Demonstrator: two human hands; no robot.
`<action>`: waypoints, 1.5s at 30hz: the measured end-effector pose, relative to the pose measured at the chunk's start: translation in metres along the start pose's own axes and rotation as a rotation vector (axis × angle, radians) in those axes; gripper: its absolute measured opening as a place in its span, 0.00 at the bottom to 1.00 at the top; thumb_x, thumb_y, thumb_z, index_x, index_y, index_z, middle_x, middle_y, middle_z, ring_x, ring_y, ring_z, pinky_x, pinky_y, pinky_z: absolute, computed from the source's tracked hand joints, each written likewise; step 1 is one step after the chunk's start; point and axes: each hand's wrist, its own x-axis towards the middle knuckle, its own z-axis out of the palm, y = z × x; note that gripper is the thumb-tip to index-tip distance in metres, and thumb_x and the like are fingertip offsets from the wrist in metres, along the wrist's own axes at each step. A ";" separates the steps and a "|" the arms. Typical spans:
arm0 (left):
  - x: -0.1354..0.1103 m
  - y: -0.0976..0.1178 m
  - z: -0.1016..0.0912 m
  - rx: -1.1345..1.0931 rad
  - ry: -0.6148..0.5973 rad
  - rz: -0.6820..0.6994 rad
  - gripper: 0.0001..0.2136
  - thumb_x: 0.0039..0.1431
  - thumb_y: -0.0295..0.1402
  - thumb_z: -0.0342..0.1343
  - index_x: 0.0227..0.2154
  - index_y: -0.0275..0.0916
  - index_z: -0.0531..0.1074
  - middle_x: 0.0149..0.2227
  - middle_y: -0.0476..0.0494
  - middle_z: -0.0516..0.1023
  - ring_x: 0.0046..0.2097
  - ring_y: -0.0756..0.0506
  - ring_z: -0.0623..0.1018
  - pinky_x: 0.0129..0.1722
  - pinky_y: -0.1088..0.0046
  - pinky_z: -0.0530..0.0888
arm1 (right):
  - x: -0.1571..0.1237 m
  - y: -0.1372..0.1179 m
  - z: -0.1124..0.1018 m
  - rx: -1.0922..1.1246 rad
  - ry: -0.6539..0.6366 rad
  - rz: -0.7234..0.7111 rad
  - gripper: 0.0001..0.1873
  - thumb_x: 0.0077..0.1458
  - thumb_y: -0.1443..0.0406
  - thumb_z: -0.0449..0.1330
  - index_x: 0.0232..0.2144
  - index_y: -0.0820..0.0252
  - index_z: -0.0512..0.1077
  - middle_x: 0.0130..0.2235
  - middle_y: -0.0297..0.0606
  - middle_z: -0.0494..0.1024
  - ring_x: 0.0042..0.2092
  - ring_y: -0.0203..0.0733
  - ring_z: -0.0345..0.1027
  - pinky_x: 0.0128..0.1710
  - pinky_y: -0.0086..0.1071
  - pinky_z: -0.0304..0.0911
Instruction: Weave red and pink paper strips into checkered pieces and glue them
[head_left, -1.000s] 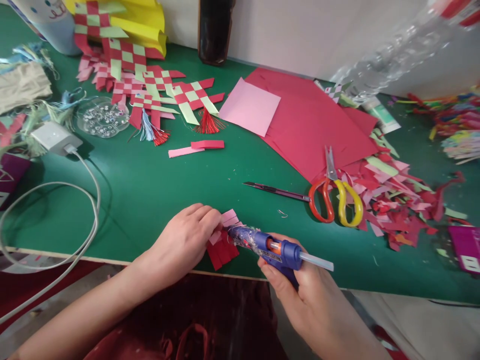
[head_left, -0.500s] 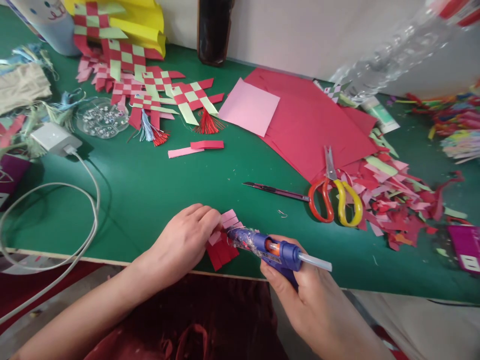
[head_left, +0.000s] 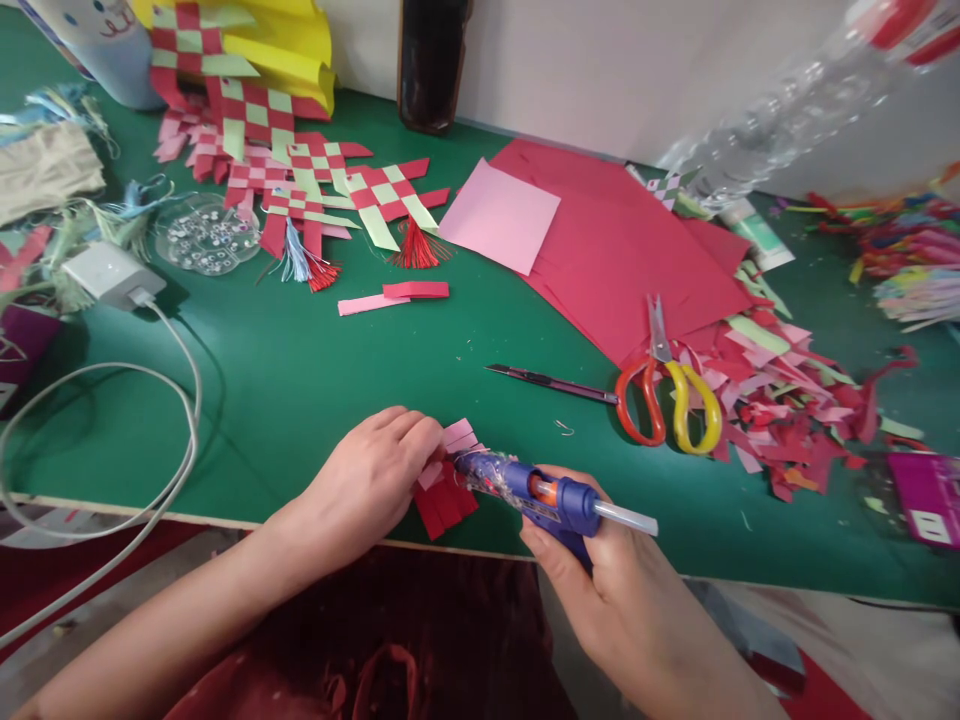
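My right hand (head_left: 600, 580) is wrapped round a blue hot glue gun (head_left: 517, 485), which has a clear glue stick (head_left: 628, 517) sticking out of its back. The nozzle points left, right at the pink and red paper strips (head_left: 448, 503) by the table's front edge. My left hand (head_left: 382, 465) has its fingers closed on these strips, which look woven together. Its fingertips and the nozzle's tip hide part of the paper, so I cannot tell whether the nozzle touches it.
A craft knife (head_left: 551, 383) and red-and-yellow scissors (head_left: 667, 390) lie beyond the glue gun. Red sheets (head_left: 600, 230), a pink square (head_left: 501, 215) and paper scraps (head_left: 795, 410) spread rightward. Woven paper fish (head_left: 386, 192), two loose strips (head_left: 416, 290) and a white charger (head_left: 112, 275) lie left.
Both hands stay almost in place on the paper and glue gun. The glue gun's back end has shifted very slightly left. The view has moved a little.
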 end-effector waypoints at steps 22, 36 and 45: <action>-0.001 -0.001 0.001 -0.005 -0.012 -0.009 0.08 0.64 0.22 0.43 0.32 0.39 0.63 0.29 0.48 0.70 0.32 0.46 0.67 0.36 0.68 0.67 | -0.002 0.000 0.000 0.046 -0.008 0.067 0.15 0.64 0.61 0.50 0.52 0.55 0.65 0.43 0.42 0.82 0.44 0.46 0.79 0.35 0.32 0.74; -0.004 -0.002 0.004 -0.039 0.010 -0.019 0.09 0.65 0.21 0.44 0.31 0.38 0.64 0.29 0.48 0.71 0.33 0.47 0.68 0.36 0.68 0.67 | -0.002 0.003 0.003 0.096 -0.034 0.094 0.15 0.64 0.62 0.50 0.52 0.54 0.64 0.42 0.40 0.82 0.40 0.46 0.79 0.33 0.33 0.73; -0.005 -0.004 0.005 -0.048 0.002 -0.024 0.09 0.65 0.21 0.45 0.31 0.38 0.64 0.30 0.48 0.71 0.33 0.46 0.68 0.36 0.68 0.67 | -0.003 0.002 0.003 0.049 -0.024 0.087 0.15 0.63 0.61 0.50 0.52 0.54 0.64 0.45 0.42 0.81 0.37 0.46 0.79 0.31 0.33 0.73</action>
